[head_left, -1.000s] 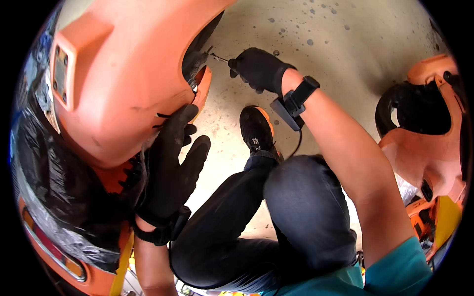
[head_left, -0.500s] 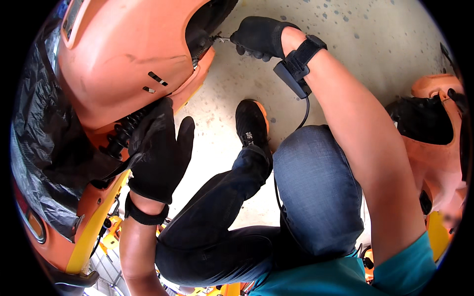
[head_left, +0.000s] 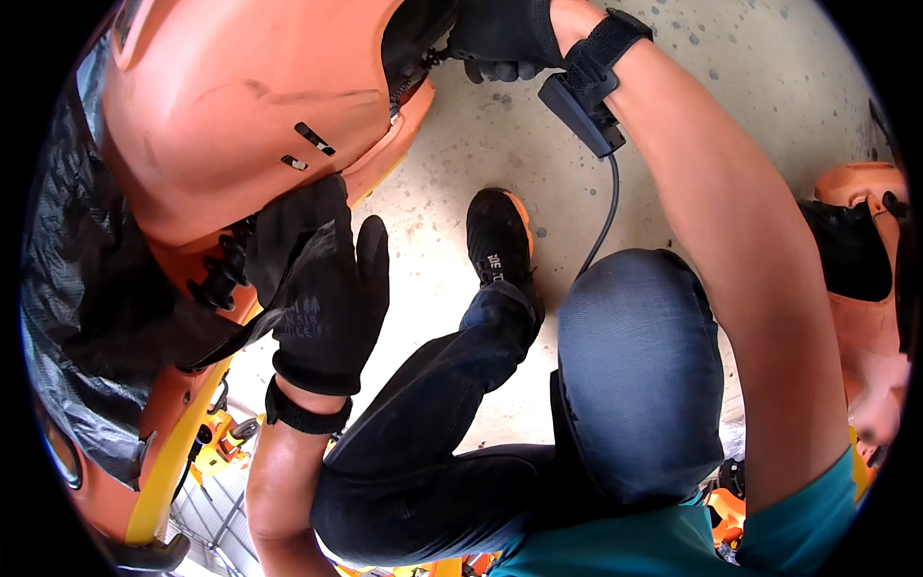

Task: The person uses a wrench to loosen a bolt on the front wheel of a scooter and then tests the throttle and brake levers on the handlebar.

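An orange scooter-like vehicle body (head_left: pixel 250 106) leans in from the left, with a dark coil spring (head_left: pixel 223 274) showing under its lower edge. My left hand (head_left: pixel 336 313), in a black glove, lies against that edge with its thumb stretched out apart from the fingers. A fold of black plastic sheet (head_left: pixel 77 327) reaches across to this hand. Up by the dark wheel well (head_left: pixel 409 48), the black-gloved fingers of my right hand (head_left: pixel 505 43) are curled at a small dark fitting (head_left: pixel 435 58). What they grip is hidden.
Another orange vehicle body (head_left: pixel 860 317) stands at the right. A strapped black box (head_left: pixel 582 113) sits on my right wrist, its cable running down past my knee (head_left: pixel 639 375). My black shoe (head_left: pixel 500 236) rests on the speckled concrete floor (head_left: pixel 711 144).
My right hand has moved up and closer to the wheel well, covering the thin metal piece seen before. My left hand has shifted slightly right with the thumb still out. The view has shifted a little.
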Motion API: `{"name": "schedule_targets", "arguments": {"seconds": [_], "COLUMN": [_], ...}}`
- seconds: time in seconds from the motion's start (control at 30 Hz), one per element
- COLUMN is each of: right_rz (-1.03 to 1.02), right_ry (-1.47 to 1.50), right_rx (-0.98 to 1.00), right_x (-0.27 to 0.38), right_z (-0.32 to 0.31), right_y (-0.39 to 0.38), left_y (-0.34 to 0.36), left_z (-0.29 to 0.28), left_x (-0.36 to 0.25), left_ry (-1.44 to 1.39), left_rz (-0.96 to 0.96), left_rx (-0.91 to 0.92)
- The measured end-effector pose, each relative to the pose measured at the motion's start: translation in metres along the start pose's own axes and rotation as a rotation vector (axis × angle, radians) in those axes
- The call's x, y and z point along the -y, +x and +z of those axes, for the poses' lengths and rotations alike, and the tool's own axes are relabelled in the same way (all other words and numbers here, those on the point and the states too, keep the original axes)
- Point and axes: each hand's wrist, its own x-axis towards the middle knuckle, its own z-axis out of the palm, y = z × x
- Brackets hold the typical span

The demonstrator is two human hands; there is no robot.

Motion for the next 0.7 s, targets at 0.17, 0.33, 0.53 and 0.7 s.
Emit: {"name": "schedule_targets", "arguments": {"seconds": [0.17,0.33,0.53,0.7], "right_rz": [0.153,-0.031,-0.016,0.23], "right_ry": [-0.103,-0.53,-0.507,-0.28], "right_rx": [0.029,0.088,0.137,0.099], "right_x": [0.021,0.014,-0.001,0.036], "right_z": [-0.015,-0.016,-0.023,-0.019], "right_y": [-0.002,0.021,0.038,0.022], "left_y": [0.007,-0.005,0.0,-0.002], "left_z": [0.002,0.026,0.043,0.035], "left_x": [0.006,0.012,0.017,0.014], "left_ry": [-0.06,-0.154,-0.215,-0.131], "left_rz": [0.08,0.025,0.04,0.004], "left_rx": [-0.106,-0.217,-0.351,-0.33]}}
